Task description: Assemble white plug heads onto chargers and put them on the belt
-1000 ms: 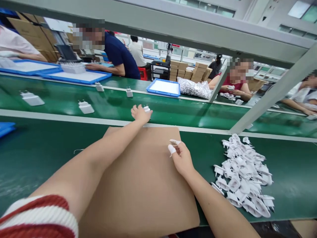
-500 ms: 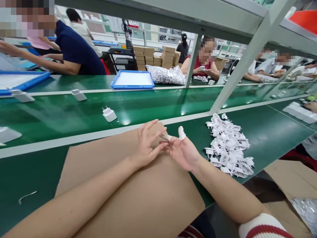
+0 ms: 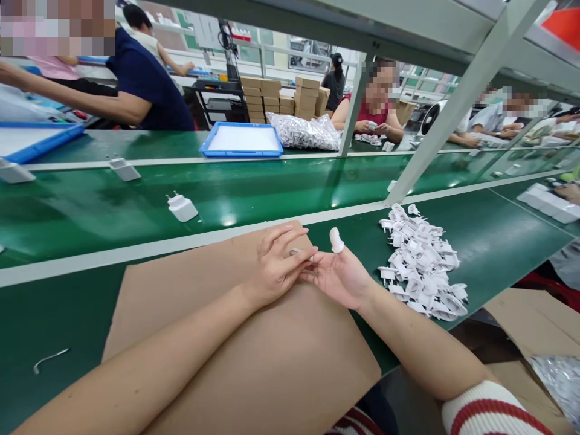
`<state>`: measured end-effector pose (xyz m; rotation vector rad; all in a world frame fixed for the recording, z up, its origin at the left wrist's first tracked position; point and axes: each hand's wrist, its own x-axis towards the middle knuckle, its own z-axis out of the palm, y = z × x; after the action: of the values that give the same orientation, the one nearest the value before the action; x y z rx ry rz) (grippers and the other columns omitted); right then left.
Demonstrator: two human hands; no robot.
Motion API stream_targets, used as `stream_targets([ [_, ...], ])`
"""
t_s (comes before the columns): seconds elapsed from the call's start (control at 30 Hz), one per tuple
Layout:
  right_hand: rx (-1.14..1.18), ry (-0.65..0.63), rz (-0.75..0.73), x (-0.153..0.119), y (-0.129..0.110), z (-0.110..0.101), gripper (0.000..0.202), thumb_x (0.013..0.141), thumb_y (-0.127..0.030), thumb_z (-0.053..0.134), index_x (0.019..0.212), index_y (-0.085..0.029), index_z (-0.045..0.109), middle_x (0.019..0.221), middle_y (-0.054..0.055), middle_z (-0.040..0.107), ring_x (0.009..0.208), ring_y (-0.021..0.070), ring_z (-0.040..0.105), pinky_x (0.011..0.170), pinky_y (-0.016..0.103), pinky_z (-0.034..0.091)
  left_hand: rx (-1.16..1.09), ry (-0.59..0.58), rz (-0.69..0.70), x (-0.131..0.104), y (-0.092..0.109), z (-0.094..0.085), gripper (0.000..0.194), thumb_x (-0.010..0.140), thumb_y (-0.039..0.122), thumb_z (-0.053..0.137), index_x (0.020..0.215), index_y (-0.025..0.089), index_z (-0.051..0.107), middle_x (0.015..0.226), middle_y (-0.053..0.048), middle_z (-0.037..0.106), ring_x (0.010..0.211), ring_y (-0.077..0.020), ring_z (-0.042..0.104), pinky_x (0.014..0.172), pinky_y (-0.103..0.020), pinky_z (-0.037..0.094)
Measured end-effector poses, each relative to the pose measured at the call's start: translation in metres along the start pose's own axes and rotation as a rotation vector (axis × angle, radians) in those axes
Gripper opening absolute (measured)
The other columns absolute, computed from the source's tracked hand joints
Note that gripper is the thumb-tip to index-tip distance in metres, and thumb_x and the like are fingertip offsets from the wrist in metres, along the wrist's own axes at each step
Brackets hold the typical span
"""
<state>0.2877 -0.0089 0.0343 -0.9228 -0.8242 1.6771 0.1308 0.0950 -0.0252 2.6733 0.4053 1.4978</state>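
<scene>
Above a sheet of brown cardboard (image 3: 217, 350), my two hands meet. My left hand (image 3: 274, 269) closes its thumb and fingers around a fingertip of my right hand, where a small pale finger cot (image 3: 295, 251) partly shows. My right hand (image 3: 342, 278) is palm up with its thumb raised and its fingers stretched toward the left hand. A white finger cot (image 3: 336, 240) covers that thumb. To the right of my right hand lies a heap of white plug parts (image 3: 421, 266) on the green bench.
White chargers (image 3: 182, 207) sit on the green belt (image 3: 272, 187) beyond the cardboard. A bent metal pick (image 3: 49, 359) lies at left. Across the belt are a blue tray (image 3: 242, 140) and a bag of parts (image 3: 303, 132). A slanted post (image 3: 448, 115) stands at right; co-workers sit around.
My left fingers have closed further over the right fingertip, covering more of its finger cot. The chargers on the belt have shifted left.
</scene>
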Motion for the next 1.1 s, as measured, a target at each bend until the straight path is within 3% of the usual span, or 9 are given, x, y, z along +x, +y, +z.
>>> stream_targets([
  [0.23,0.001,0.005,0.035,-0.003,-0.007,-0.001,0.092,0.085,-0.098,0.024,0.074,-0.020,0.070,0.094,0.012,0.074,0.109,0.0286,0.065,0.106,0.044,0.048,0.062,0.013,0.045,-0.001,-0.002,-0.002,0.030,0.095,0.025,0.069,0.120,0.039,0.078,0.137,-0.006,0.069,0.133,-0.0290,0.053,0.113,-0.049,0.045],
  [0.43,-0.053,-0.014,0.015,-0.001,0.000,0.001,0.085,0.084,-0.098,0.031,0.073,-0.022,0.067,0.085,0.010,0.071,0.107,0.0298,0.064,0.105,0.048,0.047,0.083,0.048,0.111,-0.002,0.002,-0.004,0.041,0.091,0.042,0.078,0.131,0.035,0.073,0.144,-0.010,0.064,0.132,-0.0310,0.052,0.112,-0.047,0.045],
  [0.63,-0.063,-0.069,0.020,0.000,-0.001,0.000,0.087,0.083,-0.098,0.032,0.076,-0.020,0.070,0.083,0.012,0.068,0.121,0.0343,0.061,0.110,0.053,0.046,0.107,0.065,0.163,-0.003,0.001,-0.002,0.036,0.096,0.029,0.072,0.131,0.035,0.073,0.139,-0.008,0.069,0.133,-0.0286,0.054,0.110,-0.045,0.044],
  [0.93,-0.030,-0.070,0.065,-0.002,-0.006,-0.005,0.095,0.084,-0.099,0.025,0.082,-0.019,0.075,0.091,0.012,0.072,0.114,0.0297,0.064,0.109,0.046,0.047,0.129,0.004,0.128,-0.005,-0.004,-0.005,0.035,0.094,0.027,0.069,0.126,0.036,0.074,0.139,-0.006,0.070,0.133,-0.0292,0.057,0.110,-0.047,0.042],
  [1.1,-0.051,-0.040,0.049,-0.003,-0.010,-0.005,0.092,0.084,-0.099,0.026,0.080,-0.020,0.073,0.092,0.012,0.073,0.109,0.0289,0.066,0.105,0.045,0.049,0.126,0.050,0.152,-0.001,-0.005,-0.008,0.036,0.091,0.024,0.071,0.126,0.034,0.073,0.137,-0.008,0.070,0.129,-0.0296,0.059,0.107,-0.047,0.043],
])
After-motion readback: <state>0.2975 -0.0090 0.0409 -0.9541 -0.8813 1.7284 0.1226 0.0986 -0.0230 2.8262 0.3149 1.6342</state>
